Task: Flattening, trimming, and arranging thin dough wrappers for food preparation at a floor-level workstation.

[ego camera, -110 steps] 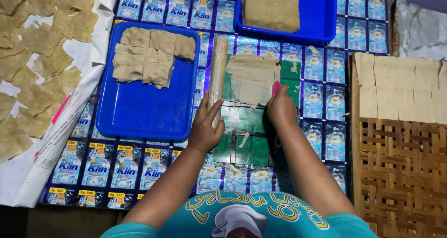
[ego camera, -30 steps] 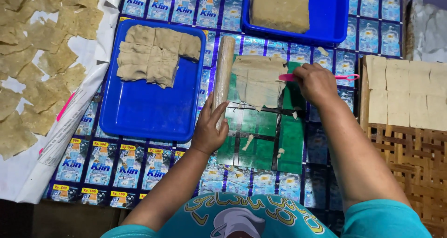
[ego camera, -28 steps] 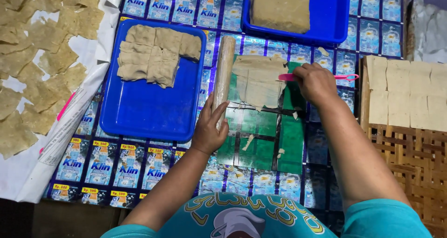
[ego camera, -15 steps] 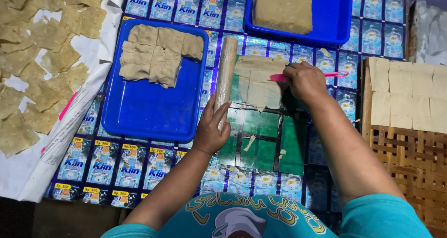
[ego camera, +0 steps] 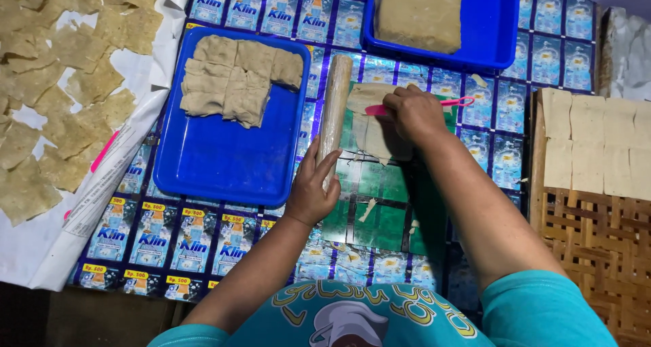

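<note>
Underneath right hand [ego camera: 415, 114]: thin, tan dough sheet [ego camera: 371, 126].
</note>
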